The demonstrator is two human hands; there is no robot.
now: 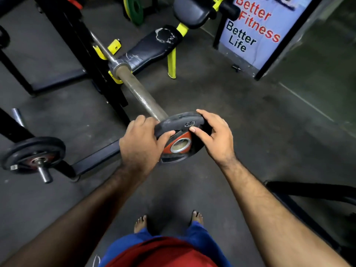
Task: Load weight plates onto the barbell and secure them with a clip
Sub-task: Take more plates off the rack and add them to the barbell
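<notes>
Above gym floor [240, 116], both hands grip plate [174, 123] at barbell [138, 91] tip.

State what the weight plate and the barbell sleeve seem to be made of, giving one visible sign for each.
Weight plate: probably matte black rubber coating, with a dull scuffed rim, an orange centre and a shiny metal ring at the hole. Barbell sleeve: bare steel, by its grey sheen and brownish tarnish.
</notes>
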